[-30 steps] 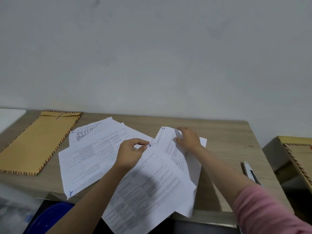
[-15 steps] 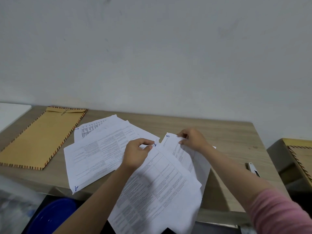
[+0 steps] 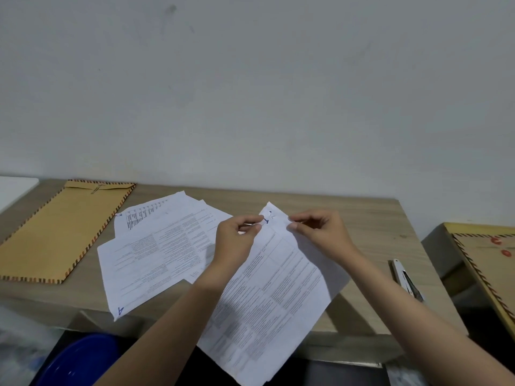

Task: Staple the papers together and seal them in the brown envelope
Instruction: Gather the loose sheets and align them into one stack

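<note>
My left hand (image 3: 237, 240) and my right hand (image 3: 320, 232) both pinch the far edge of a printed sheet (image 3: 273, 302) that lies over another sheet and hangs past the table's near edge. More printed papers (image 3: 156, 246) are spread flat to the left, one marked with a blue letter at its near corner. The brown envelope (image 3: 61, 229) with a striped border lies flat at the far left, flap toward the wall. A white stapler (image 3: 405, 278) lies on the table to the right of my right forearm.
The wooden table (image 3: 370, 218) stands against a plain white wall. A second striped brown envelope (image 3: 496, 271) rests on a lower surface at the right. A blue round container (image 3: 80, 360) sits below the table's near edge at the left. A white object (image 3: 14, 188) is at the far left.
My right hand has drawn its sheet left under the left hand's sheet. Both hands now pinch the stacked far edges close together.
</note>
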Tool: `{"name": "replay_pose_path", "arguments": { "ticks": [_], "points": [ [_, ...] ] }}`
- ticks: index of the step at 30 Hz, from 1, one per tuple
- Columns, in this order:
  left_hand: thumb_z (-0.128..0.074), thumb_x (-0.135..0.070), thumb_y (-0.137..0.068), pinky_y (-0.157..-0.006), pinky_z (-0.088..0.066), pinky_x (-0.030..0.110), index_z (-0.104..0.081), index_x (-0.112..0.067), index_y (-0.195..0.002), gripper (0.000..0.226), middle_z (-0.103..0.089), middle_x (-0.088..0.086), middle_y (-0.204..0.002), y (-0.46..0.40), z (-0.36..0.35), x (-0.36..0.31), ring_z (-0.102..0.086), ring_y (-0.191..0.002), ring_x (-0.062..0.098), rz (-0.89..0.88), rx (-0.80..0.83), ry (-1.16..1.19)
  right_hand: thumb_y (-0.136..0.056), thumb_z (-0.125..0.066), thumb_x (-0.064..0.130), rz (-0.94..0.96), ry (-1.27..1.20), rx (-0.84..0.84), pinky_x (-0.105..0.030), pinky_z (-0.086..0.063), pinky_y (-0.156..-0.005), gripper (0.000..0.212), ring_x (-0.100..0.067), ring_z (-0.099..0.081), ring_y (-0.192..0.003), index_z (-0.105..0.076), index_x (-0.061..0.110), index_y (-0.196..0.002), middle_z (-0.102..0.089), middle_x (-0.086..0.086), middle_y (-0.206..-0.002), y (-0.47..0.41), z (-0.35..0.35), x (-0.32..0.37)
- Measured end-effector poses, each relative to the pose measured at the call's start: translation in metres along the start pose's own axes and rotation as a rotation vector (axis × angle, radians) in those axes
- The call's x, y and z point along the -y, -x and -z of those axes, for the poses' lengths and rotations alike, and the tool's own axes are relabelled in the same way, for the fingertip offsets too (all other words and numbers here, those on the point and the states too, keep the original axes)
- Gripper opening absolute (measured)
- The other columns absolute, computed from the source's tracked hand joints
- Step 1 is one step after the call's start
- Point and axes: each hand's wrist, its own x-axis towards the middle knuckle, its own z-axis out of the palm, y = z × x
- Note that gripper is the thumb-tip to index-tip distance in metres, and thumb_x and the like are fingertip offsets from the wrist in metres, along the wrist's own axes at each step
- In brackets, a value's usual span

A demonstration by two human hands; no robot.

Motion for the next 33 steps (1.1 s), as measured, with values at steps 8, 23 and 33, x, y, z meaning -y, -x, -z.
{"name": "replay_pose_path", "arguments": {
  "ticks": [8, 23, 33],
  "points": [
    [-0.065, 0.002, -0.083, -0.077, -0.051, 0.019, -0.074, -0.023, -0.092, 0.027, -0.072, -0.010, -0.090, 0.007, -0.007, -0.007, -0.064, -0.081, 0.007, -0.074, 0.038, 0.043, -0.071, -0.076, -0.001, 0.007, -0.130, 0.018, -0.022, -0.047, -0.061, 0.025, -0.015, -0.053, -0.063, -0.074, 0.022, -0.082, -0.072, 0.004, -0.080, 0.017, 0.000, 0.011],
    [-0.060, 0.002, -0.085, -0.076, -0.046, 0.014, -0.073, -0.023, -0.102, 0.033, -0.069, -0.012, -0.106, 0.012, -0.010, -0.005, -0.061, -0.091, -0.001, -0.219, 0.027, -0.040, -0.072, -0.075, -0.003, -0.022, -0.167, -0.044, -0.026, -0.053, -0.067, 0.025, -0.015, -0.061, -0.065, -0.075, 0.015, -0.088, -0.074, 0.006, -0.074, 0.028, -0.008, 0.014],
    [-0.063, -0.004, -0.088, -0.086, -0.051, 0.022, -0.074, -0.020, -0.098, 0.022, -0.073, -0.008, -0.097, 0.014, -0.005, -0.006, -0.066, -0.090, 0.009, -0.112, 0.005, 0.045, -0.075, -0.076, 0.007, -0.008, -0.067, -0.094, -0.026, -0.044, -0.062, 0.019, -0.015, -0.052, -0.060, -0.076, 0.021, -0.089, -0.069, 0.012, -0.062, 0.030, -0.014, 0.014]
  ]
}}
